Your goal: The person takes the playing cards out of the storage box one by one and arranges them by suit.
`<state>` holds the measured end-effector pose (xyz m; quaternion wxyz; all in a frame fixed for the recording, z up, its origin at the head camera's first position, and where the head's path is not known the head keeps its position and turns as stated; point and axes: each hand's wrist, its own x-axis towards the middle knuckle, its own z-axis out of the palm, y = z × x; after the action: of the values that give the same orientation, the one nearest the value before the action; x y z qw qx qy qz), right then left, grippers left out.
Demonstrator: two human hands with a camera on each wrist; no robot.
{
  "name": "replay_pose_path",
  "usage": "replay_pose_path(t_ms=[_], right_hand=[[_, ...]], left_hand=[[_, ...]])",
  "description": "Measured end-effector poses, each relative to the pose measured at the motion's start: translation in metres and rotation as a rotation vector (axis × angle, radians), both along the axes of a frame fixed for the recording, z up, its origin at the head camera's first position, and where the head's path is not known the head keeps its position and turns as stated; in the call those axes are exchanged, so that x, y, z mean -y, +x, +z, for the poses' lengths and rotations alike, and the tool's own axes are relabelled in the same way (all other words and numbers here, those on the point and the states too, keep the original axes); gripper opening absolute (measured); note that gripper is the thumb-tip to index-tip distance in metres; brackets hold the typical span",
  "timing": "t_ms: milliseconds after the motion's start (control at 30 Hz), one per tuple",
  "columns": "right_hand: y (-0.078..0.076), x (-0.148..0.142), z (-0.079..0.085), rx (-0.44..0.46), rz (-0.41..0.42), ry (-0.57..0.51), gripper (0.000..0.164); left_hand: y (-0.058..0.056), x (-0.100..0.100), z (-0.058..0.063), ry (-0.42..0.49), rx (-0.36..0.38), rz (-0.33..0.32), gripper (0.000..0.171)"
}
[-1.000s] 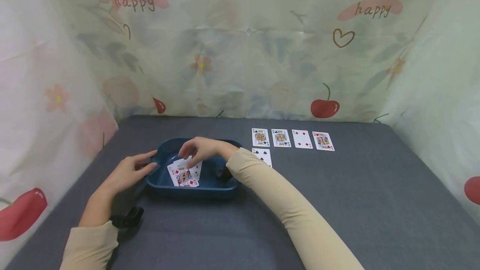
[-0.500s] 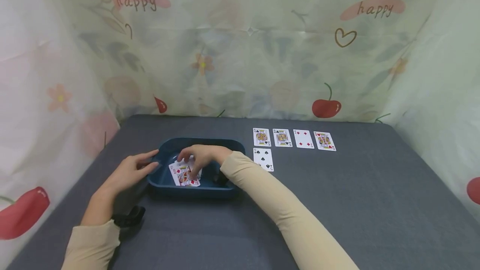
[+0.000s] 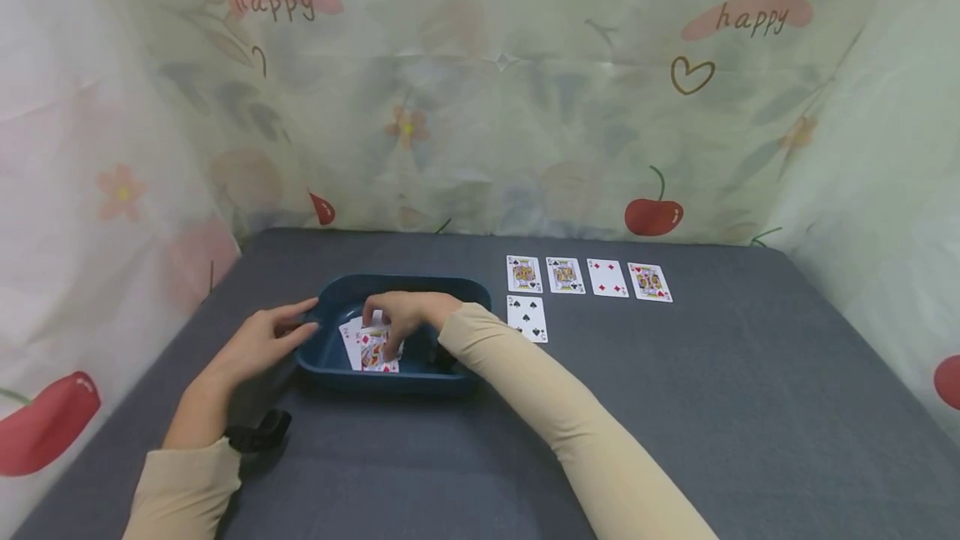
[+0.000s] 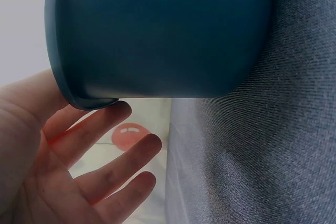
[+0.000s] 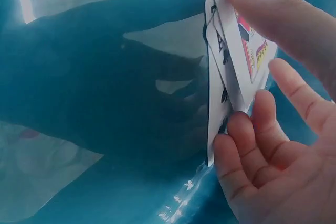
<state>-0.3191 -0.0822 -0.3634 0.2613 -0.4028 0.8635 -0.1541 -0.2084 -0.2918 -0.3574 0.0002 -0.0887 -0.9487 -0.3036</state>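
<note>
In the head view my left hand (image 3: 258, 348) holds the left rim of a dark blue tray (image 3: 405, 377). The left wrist view shows its thumb going behind the rim and fingertips (image 4: 123, 109) just under it. My right hand (image 3: 405, 315) reaches into the tray and grips a face playing card (image 3: 372, 348) of diamonds. In the right wrist view the thumb lies on the card's face, and the other fingers curl at the edge of the cards. That card is tilted over other playing cards (image 5: 215, 129), partly hidden by it and the hand.
On the grey tablecloth (image 3: 720, 407), right of the tray, a row of playing cards (image 3: 565, 276) lies face up. Below its left end is a five of spades (image 3: 528, 317), its lower left corner behind the right sleeve (image 3: 555, 407). A patterned curtain (image 3: 495, 132) surrounds the table.
My right hand has moved down onto the cards in the tray. The diamond face card has slid right, uncovering more of the card beneath at its left. My left hand stays at the rim.
</note>
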Motion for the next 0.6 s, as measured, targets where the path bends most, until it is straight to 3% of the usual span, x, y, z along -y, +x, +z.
replay_pose_path(t_ms=[167, 367, 600], right_hand=[[-0.004, -0.006, 0.005, 0.044, -0.039, -0.084, 0.05], [-0.009, -0.017, 0.019, 0.139, -0.018, -0.244, 0.042], [-0.011, -0.036, 0.035, 0.131, -0.03, -0.356, 0.04]], left_hand=[[0.0, 0.0, 0.0, 0.003, -0.002, -0.001, 0.053], [-0.001, 0.0, 0.0, 0.001, -0.006, 0.0, 0.052], [-0.001, -0.001, 0.0, -0.017, -0.001, 0.011, 0.053]])
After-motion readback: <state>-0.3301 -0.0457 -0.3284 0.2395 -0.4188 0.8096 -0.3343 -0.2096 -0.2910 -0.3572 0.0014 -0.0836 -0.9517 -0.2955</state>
